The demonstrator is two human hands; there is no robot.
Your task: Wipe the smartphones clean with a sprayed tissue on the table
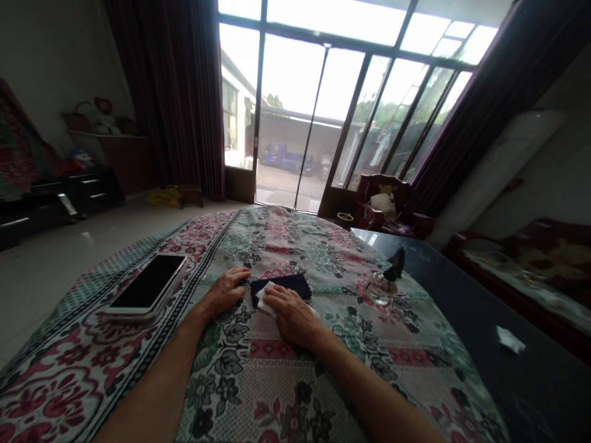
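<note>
A dark, flat phone (pixel 295 284) lies on the patterned tablecloth (pixel 281 381) in front of me. My right hand (pixel 293 314) presses a crumpled white tissue (pixel 261 296) against its surface, fingers bent over the tissue. Beside the phone's left end, my left hand (pixel 227 290) rests on the cloth, holding nothing, with thumb and fingers apart. Whether its fingertips touch the phone edge I cannot tell. Farther left lies a white device with a black screen (pixel 150 282), on top of another flat pale item. To the right stands a clear round spray bottle (pixel 381 288) with a black nozzle.
A dark table (pixel 462 307) adjoins the round table at right, with a crumpled white tissue (pixel 510 339) on it. Beyond are a wooden chair (pixel 383 191), a wooden sofa (pixel 545 264) and glass doors (pixel 314 123). A black low cabinet (pixel 92 191) stands left.
</note>
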